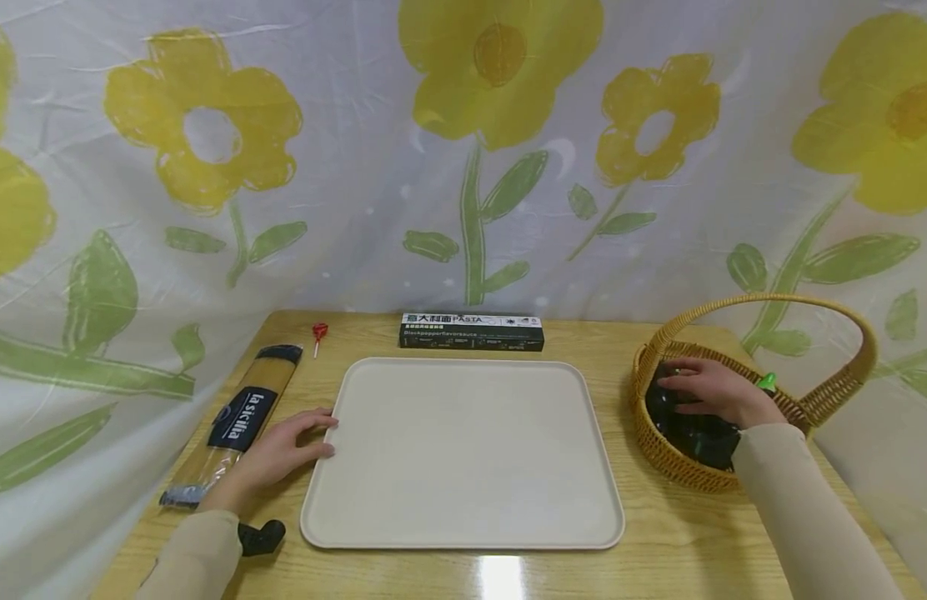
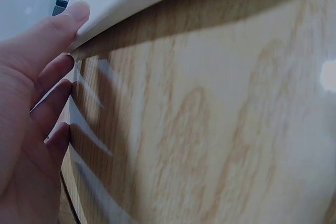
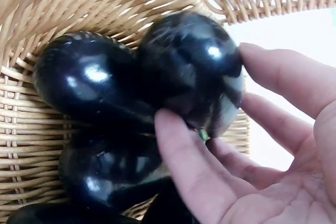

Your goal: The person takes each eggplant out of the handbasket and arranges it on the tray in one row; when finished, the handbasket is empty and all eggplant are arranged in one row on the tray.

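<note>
Several glossy dark eggplants (image 3: 94, 80) lie in a wicker basket (image 1: 681, 475) at the right. My right hand (image 1: 707, 387) reaches into it. In the right wrist view the fingers and thumb curl round the uppermost eggplant (image 3: 189, 61), which rests among the others. A beige rectangular tray (image 1: 463, 454) lies flat in the middle of the table. At the tray's left edge is my left hand (image 1: 287, 450), its fingers relaxed and the thumb at the rim. Nothing is gripped in that hand.
Left of the tray lies a pack of spaghetti (image 1: 249, 412), with a red lollipop (image 1: 318, 333) beyond it. Behind the tray stands a black-and-white pasta box (image 1: 471, 332). The basket's tall handle (image 1: 779, 298) arches over it. A flowered curtain (image 1: 358, 167) hangs behind the table.
</note>
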The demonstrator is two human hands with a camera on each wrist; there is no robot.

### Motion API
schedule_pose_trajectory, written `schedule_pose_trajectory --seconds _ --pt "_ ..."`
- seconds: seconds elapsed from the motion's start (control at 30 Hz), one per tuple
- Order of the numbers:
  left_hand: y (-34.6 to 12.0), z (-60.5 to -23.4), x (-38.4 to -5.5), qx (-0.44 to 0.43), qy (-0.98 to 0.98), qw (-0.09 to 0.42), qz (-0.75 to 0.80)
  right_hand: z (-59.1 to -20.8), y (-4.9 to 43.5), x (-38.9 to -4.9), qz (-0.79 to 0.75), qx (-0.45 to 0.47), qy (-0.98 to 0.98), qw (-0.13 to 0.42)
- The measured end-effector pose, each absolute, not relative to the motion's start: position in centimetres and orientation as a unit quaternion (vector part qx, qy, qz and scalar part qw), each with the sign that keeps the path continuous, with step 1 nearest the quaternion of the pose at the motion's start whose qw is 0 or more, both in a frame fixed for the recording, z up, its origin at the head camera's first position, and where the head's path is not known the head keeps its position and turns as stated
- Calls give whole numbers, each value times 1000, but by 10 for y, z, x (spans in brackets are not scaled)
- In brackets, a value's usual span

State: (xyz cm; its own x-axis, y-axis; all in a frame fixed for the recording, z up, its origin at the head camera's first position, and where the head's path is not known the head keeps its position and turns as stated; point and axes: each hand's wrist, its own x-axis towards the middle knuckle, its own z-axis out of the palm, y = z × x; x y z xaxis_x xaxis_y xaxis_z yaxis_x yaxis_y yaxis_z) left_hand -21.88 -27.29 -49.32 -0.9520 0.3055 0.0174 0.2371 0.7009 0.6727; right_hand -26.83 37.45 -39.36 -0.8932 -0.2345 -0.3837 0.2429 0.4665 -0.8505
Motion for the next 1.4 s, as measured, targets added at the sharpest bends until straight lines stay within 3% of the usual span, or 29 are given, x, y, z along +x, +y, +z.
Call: schedule_pose_trajectory --seconds 0.9,1.4 --pt "-278 -499 -223 167 924 40 343 -385 371 -259 -457 -21 856 242" --pt "-280 -500 -223 162 921 40 353 -360 376 -205 -430 -64 887 158"
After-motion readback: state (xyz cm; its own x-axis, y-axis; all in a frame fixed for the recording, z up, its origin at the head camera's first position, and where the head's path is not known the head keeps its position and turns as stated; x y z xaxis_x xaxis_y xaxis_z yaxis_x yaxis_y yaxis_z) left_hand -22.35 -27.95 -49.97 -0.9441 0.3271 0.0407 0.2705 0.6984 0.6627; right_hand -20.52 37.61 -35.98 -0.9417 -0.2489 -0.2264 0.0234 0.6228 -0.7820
